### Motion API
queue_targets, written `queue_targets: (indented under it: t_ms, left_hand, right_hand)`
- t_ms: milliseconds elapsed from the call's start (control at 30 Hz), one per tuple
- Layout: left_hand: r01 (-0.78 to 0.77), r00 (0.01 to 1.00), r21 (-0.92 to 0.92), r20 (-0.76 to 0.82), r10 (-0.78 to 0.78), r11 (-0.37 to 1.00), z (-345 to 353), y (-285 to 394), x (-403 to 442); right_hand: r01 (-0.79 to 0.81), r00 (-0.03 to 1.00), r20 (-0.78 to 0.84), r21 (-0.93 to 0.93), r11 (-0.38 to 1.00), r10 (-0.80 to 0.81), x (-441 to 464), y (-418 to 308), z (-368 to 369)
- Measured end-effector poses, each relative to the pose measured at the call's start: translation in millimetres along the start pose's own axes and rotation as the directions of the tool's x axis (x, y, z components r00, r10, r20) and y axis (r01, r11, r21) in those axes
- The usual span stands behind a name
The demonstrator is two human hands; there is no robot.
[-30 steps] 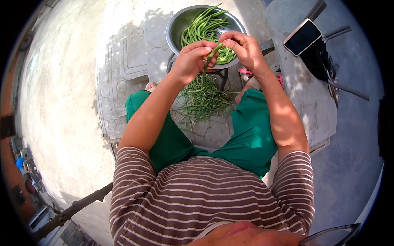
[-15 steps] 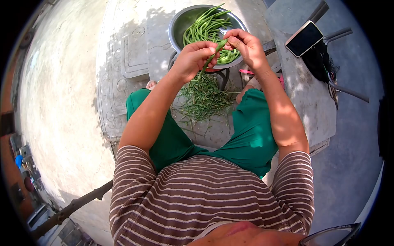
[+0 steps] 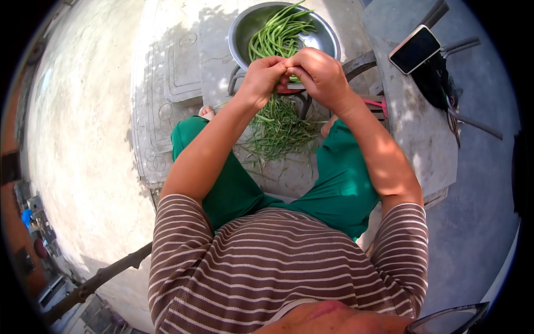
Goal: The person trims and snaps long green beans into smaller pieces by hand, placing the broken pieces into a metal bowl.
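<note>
Over the near rim of a metal bowl [image 3: 236, 51], my two hands meet at the fingertips. My left hand [image 3: 263, 79] is closed in a pinch around a long green bean [image 3: 273, 101], whose lower end hangs beneath the palm. Thumb and fingers of my right hand [image 3: 320, 77] are pinched against the left fingertips at the bean's upper part, which the fingers hide. Behind them, several long green beans [image 3: 281, 34] lie in the bowl. Below, between my feet, is a heap of thin green stalks and scraps [image 3: 282, 132].
The bowl rests on a dark-legged stand [image 3: 304, 104]. To the right, a phone [image 3: 415, 49] lies on a stone slab [image 3: 414, 139], beside a black cloth [image 3: 433, 80] and metal bars. A pink item [image 3: 378, 103] is near my right forearm. A wooden stick [image 3: 103, 279] extends at lower left.
My right hand has turned over and moved slightly left and down, closing onto the left fingertips. The bean stretch that showed between the hands is now covered.
</note>
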State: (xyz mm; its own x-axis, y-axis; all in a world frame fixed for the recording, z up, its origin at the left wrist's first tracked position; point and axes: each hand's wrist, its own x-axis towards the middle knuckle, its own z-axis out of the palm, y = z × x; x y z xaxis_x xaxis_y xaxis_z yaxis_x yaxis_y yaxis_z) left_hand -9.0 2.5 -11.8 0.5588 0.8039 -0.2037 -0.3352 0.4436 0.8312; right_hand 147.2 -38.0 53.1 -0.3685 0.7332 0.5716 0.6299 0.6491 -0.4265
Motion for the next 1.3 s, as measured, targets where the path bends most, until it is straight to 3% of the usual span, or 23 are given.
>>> queue_targets:
  t_ms: [67,100,200,233,267,300,433,500,533,600,633,700,800,867,900,1133,1200,1300]
  left_hand:
    - [0.000,0.999,-0.083,-0.048,-0.004,0.997,1.9,-4.3,2.9]
    - [-0.008,0.995,-0.165,-0.096,-0.008,0.986,3.1,-5.7,3.7]
    - [0.020,0.993,-0.125,-0.112,-0.034,0.992,9.4,6.6,2.4]
    - [0.003,1.000,-0.318,-0.011,-0.007,0.948,7.2,9.6,-0.7]
    - [0.003,1.000,-0.316,-0.011,-0.007,0.949,4.5,11.6,-1.3]
    - [-0.009,0.999,-0.304,0.034,0.021,0.953,1.4,14.2,-1.6]
    - [-0.010,0.991,-0.275,0.128,0.047,0.961,0.0,16.8,-0.7]
    - [0.008,0.989,-0.271,0.142,0.032,0.963,3.0,15.3,0.3]
    - [0.017,0.986,-0.254,0.164,0.025,0.967,4.1,14.7,0.3]
    - [0.029,0.982,-0.235,0.187,0.015,0.972,9.2,17.5,1.8]
    - [0.038,0.985,-0.254,0.170,0.006,0.966,14.2,21.1,2.2]
    - [0.047,0.988,-0.272,0.154,-0.005,0.961,17.4,24.6,5.2]
    - [0.093,0.966,-0.158,0.255,-0.051,0.983,14.8,26.9,14.3]
    - [0.244,0.916,-0.021,0.332,-0.224,0.969,14.0,26.5,21.3]
    - [0.249,0.916,-0.010,0.327,-0.232,0.969,18.4,29.3,18.9]
    - [0.303,0.899,0.024,0.325,-0.294,0.953,17.8,13.2,30.5]
    - [0.306,0.901,-0.039,0.334,-0.276,0.951,19.1,7.5,30.7]
    - [0.322,0.896,-0.053,0.339,-0.287,0.945,22.9,6.0,31.8]
  right_hand:
    - [0.166,0.985,0.041,0.036,0.986,-0.167,-0.4,-8.3,5.1]
    - [0.167,0.985,0.043,0.039,0.985,-0.169,-1.5,-18.1,9.2]
    - [0.203,0.966,0.134,0.133,0.970,-0.221,-1.5,-32.9,11.9]
    - [-0.125,0.988,0.139,0.420,0.899,0.072,1.3,-24.7,2.5]
    - [-0.404,0.912,0.230,0.649,0.645,0.339,4.5,-18.4,-5.9]
    - [-0.410,0.854,0.197,0.824,0.391,0.481,10.1,-17.1,-11.8]
    - [-0.507,0.732,0.259,0.826,0.248,0.630,2.2,20.4,-10.1]
    - [-0.608,0.679,0.491,0.793,0.043,0.545,-0.6,26.0,-7.8]
    - [-0.606,0.679,0.490,0.794,0.041,0.546,-0.6,26.1,-6.6]
    - [-0.677,0.692,0.491,0.696,0.240,0.529,0.4,24.4,-3.8]
    - [-0.644,0.700,0.413,0.718,0.264,0.583,0.1,24.2,-1.9]
    - [-0.630,0.686,0.388,0.741,0.235,0.615,-1.1,29.8,-5.7]
    - [-0.589,0.686,0.344,0.779,0.213,0.641,-2.8,43.4,-11.9]
    - [-0.582,0.672,0.336,0.791,0.189,0.660,-4.6,51.0,-16.6]
    - [-0.610,0.652,0.349,0.769,0.191,0.674,-5.1,50.5,-18.0]
    - [-0.693,0.619,0.422,0.691,0.207,0.662,-7.3,62.0,-21.3]
    - [-0.695,0.657,0.429,0.662,0.279,0.620,-9.2,65.8,-19.3]
    - [-0.735,0.627,0.445,0.610,0.296,0.640,-7.9,67.7,-19.4]
